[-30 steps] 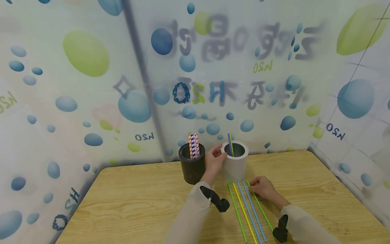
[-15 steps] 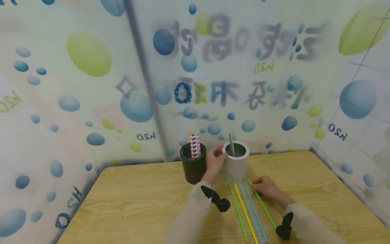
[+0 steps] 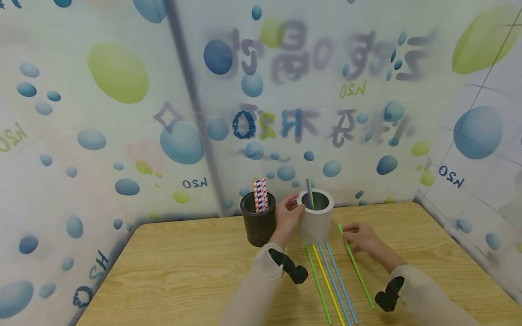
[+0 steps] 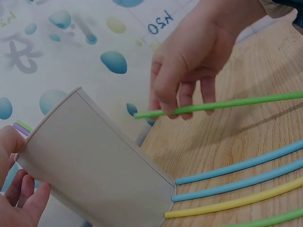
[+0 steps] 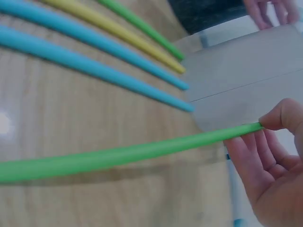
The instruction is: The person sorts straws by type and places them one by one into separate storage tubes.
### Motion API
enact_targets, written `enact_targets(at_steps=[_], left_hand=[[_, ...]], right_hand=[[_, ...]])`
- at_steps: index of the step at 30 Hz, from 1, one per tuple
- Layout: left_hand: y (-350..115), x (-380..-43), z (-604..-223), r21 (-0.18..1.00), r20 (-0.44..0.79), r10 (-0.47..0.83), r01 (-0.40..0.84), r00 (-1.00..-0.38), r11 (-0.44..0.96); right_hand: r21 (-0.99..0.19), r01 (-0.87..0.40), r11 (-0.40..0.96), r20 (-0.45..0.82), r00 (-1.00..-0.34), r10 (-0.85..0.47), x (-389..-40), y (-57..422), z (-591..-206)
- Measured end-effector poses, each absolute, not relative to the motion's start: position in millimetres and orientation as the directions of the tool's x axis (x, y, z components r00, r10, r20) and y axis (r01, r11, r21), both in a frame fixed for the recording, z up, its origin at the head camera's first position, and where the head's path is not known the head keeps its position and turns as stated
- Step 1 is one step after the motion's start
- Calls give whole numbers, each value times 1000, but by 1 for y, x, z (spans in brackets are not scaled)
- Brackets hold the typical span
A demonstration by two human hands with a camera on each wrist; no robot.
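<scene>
My right hand (image 3: 363,237) pinches a green straw (image 3: 359,272) near its far end, to the right of the white cup (image 3: 315,228). In the left wrist view the held end of this green straw (image 4: 241,102) is raised above the tabletop. My left hand (image 3: 287,216) holds the white cup by the left side of its rim. A purple straw and a green straw (image 3: 312,200) stand inside that cup. In front of it lie a green straw (image 3: 317,281), a yellow straw (image 3: 328,283) and two blue straws (image 3: 341,283), side by side.
A black cup (image 3: 258,228) with several patterned paper straws (image 3: 260,195) stands just left of my left hand. The wooden table (image 3: 183,267) ends at a wall sheet (image 3: 228,158) printed with blue and green drops, close behind both cups.
My right hand has lifted the green straw and moved it right and away from me, apart from the row. The left hand stays on the white cup.
</scene>
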State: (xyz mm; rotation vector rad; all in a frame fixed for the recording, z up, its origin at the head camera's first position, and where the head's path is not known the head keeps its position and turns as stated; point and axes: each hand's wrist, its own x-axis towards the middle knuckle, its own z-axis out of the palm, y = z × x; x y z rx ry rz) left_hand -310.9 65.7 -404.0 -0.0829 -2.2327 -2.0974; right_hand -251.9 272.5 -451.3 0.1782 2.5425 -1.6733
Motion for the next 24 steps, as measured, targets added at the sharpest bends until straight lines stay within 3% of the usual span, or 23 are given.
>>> enact_targets(at_steps=[15,24], left_hand=[[65,-313,-406,993,95,-1,95,-995,65],[66,-316,-409,993,103,-6,103,-995,50]], right_hand=[[-943,-129,308,136,-991,-1,-269,270,-382],[-937,-213,276,228,-973,23,-288,259,-342]])
